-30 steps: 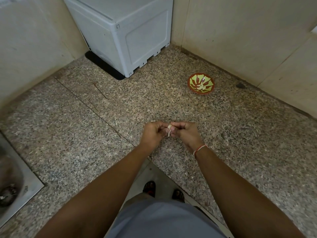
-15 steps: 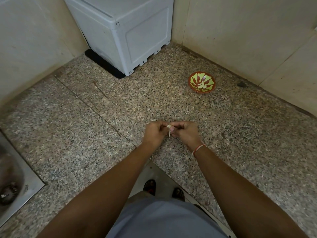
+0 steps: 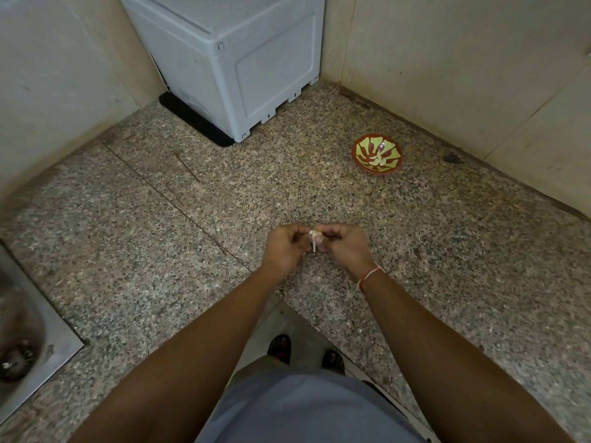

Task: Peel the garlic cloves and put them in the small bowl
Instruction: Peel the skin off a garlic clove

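A speckled brown-and-grey granite counter (image 3: 415,251) fills the view, with a dark seam running from ten o'clock toward the centre. Beige tiled walls (image 3: 463,59) close it in at nine, twelve and two o'clock. A pale grey plastic box-shaped appliance (image 3: 243,59) stands at twelve o'clock on a black mat (image 3: 192,123). At eight o'clock sits the corner of a stainless steel sink (image 3: 48,340) with its drain. No writing can be read on anything.

Just above centre, the left hand (image 3: 284,247) and right hand (image 3: 345,247) are together, fingers of both curled and pinching one small pale garlic clove (image 3: 315,236), from which a strip of skin hangs down. A red-and-white thread bracelet (image 3: 369,276) circles the right wrist.

The small round bowl, red-brown with a yellow-green pattern (image 3: 377,154), rests on the counter at two o'clock, well apart from the hands, holding a few pale peeled cloves (image 3: 377,160).
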